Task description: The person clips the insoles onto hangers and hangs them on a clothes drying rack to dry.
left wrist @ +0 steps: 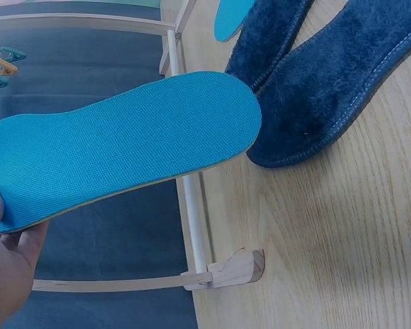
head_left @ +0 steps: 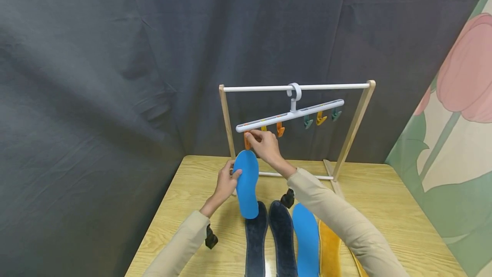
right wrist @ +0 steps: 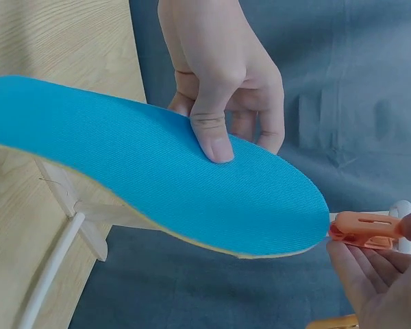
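Observation:
A bright blue insole hangs upright under the left end of a white clip hanger. My left hand pinches its side edge, thumb on the blue face and fingers behind. Above it, my right hand pinches an orange clip between thumb and fingers. In the right wrist view the clip's tip meets the insole's rounded end. The hanger tilts, its left end lower, and hooks over the white bar of a wooden rack.
On the wooden table lie two dark navy fuzzy insoles, another blue insole and yellow ones, partly under my right sleeve. Further clips, such as a yellow clip, hang along the hanger. A dark curtain stands behind.

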Motion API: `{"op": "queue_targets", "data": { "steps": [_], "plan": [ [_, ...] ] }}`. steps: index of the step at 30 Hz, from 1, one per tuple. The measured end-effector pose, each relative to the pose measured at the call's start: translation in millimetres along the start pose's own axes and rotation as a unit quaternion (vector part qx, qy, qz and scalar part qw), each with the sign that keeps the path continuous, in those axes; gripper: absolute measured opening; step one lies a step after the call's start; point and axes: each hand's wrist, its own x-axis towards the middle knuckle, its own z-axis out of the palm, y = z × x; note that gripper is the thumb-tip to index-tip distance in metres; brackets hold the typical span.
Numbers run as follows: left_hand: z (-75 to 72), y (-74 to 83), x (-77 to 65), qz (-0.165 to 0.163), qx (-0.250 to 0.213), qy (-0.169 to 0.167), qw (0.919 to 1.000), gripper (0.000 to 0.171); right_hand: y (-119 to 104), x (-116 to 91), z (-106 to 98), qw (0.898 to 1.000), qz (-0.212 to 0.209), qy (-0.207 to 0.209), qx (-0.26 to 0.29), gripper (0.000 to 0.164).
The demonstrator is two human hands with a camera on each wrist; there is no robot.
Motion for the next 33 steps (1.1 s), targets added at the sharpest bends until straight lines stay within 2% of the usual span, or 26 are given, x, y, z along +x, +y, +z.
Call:
{"op": "queue_targets", "data": {
  "steps": [7, 20, 26, 33],
  "plan": [
    [-1.4, 8.0, 4.0, -0.008, -0.011, -0.002, 0.9999, 0.022, -0.7, 0.6, 0.0, 1.000, 0.008, 0.001, 0.000, 0.031],
    [0.5, 7.3, 3.7, 0.021, -0.004, 0.006, 0.9998, 0.023, -2.1, -1.2, -0.7, 1.000, 0.009, -0.011, 0.002, 0.030],
    [1.1, 5.1, 1.6, 0.022, -0.015, 0.002, 0.9996, 0.024, -2.0, -2.2, 0.7, 1.000, 0.002, -0.008, -0.003, 0.029],
    [0.1, 4.2, 5.8, 0.026, -0.021, 0.003, 0.9994, 0.022, -2.1, 0.6, -0.5, 1.000, 0.009, -0.008, 0.004, 0.031]
  ]
}}
